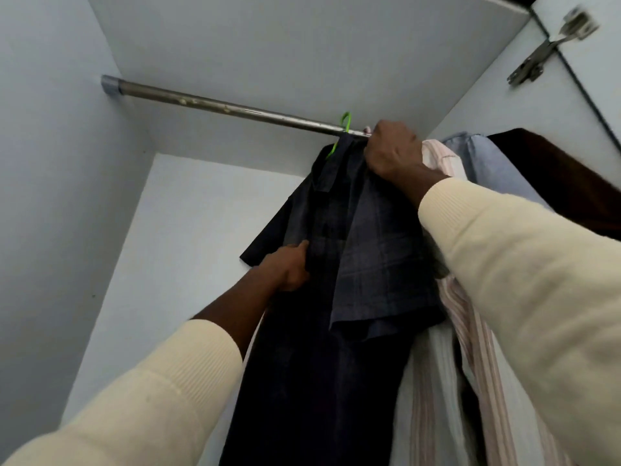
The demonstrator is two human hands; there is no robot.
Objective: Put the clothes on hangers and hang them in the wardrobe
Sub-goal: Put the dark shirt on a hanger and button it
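A dark checked shirt (pixel 373 243) hangs on a green hanger (pixel 345 124), whose hook sits over the metal wardrobe rail (pixel 218 104). My right hand (pixel 395 151) grips the shirt's shoulder just under the rail, beside the hook. Lower down, my left hand (pixel 289 267) pinches the shirt's front edge near its left sleeve. Both arms wear cream sleeves. The hanger's body is hidden inside the shirt.
To the right hang a pink striped shirt (pixel 470 317), a light blue garment (pixel 484 159) and a dark brown one (pixel 564 183). White wardrobe walls surround the rail, which is bare to the left. A door hinge (pixel 551 45) shows at top right.
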